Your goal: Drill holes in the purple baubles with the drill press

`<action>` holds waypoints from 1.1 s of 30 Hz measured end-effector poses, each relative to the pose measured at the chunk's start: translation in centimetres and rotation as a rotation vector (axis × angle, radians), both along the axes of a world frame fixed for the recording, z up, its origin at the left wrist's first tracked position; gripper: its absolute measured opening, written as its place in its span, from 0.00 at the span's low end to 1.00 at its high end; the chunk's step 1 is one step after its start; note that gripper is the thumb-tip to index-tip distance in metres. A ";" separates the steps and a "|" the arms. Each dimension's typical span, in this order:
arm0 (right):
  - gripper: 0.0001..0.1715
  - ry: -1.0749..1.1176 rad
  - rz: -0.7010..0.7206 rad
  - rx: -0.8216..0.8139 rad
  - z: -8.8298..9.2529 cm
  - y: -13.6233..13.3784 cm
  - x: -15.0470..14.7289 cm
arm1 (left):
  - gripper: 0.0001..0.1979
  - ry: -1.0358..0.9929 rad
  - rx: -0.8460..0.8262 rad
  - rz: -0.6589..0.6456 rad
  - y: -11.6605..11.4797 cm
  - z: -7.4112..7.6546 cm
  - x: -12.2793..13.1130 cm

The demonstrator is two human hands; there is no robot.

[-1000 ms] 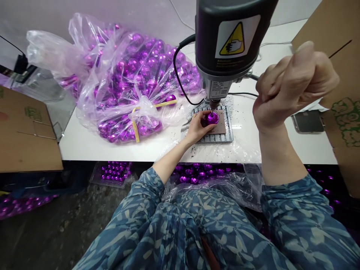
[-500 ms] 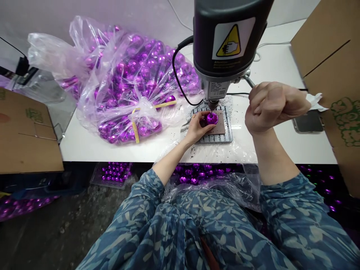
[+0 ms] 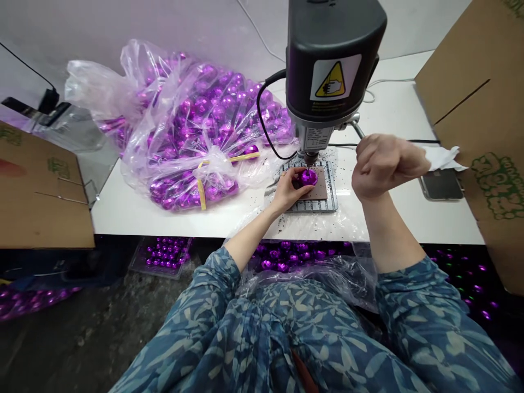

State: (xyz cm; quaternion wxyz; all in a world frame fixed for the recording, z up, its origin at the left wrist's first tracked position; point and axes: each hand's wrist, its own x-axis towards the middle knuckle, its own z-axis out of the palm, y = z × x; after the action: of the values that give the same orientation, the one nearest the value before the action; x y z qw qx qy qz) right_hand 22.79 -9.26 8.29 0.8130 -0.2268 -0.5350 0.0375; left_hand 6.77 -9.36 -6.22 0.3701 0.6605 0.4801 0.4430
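My left hand (image 3: 286,191) is closed on a shiny purple faceted ball (image 3: 308,177), thumb on the near side and fingers behind it. The ball rests on a small brown board (image 3: 320,192) upon the slotted metal base (image 3: 332,202) of a bench drill press (image 3: 327,60). Directly above the ball is the drill chuck (image 3: 311,157); whether the bit enters the ball is too small to tell. To the right, my right hand (image 3: 379,164) is wrapped in a fist around the end of the drill press lever (image 3: 357,129), its grip hidden by the fingers.
A large clear plastic bag (image 3: 196,120) of purple balls fills the table's left side. Cardboard boxes stand left (image 3: 41,191) and right (image 3: 478,120). A phone (image 3: 442,184) lies beyond my right wrist, near white tissue (image 3: 444,158). Dark shavings surround the base. More balls (image 3: 286,255) lie below the table edge.
The camera view has shifted a little, so the drill press looks lower and smaller. My right fist sits slightly further left and lower in view. My left hand still holds the ball under the chuck.
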 end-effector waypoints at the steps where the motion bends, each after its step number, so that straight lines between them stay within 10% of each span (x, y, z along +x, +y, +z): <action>1: 0.48 0.032 0.018 0.006 1.4 0.1 -0.2 | 0.28 0.011 -0.004 0.015 -0.1 0.2 0.2; 7: 0.53 0.065 0.215 -0.135 8.5 2.3 -0.5 | 0.24 0.183 0.091 0.106 -4.4 2.4 -0.6; 12: 0.52 0.120 0.258 -0.103 8.9 3.0 -0.3 | 0.25 0.446 -0.003 -0.410 -9.7 4.7 -4.7; 14: 0.51 0.136 0.280 -0.107 8.7 2.9 -0.3 | 0.16 0.412 -0.041 -0.429 -8.4 5.1 -6.5; 17: 0.51 0.166 0.305 -0.118 8.8 2.6 -0.4 | 0.07 0.354 0.049 -0.073 -1.9 5.0 -8.5; 23: 0.50 0.157 0.299 -0.111 9.1 2.1 -0.7 | 0.14 0.705 0.060 0.242 10.8 4.5 -10.2; 33: 0.47 0.098 0.257 -0.052 8.6 2.5 -0.4 | 0.26 -0.110 -0.094 0.083 6.7 1.9 -9.9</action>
State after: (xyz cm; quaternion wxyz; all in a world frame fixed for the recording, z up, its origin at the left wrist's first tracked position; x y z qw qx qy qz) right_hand 22.42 -6.80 16.93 0.8204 -0.1755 -0.5182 0.1662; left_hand -3.16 -2.66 -4.27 0.4081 0.5965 0.5063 0.4705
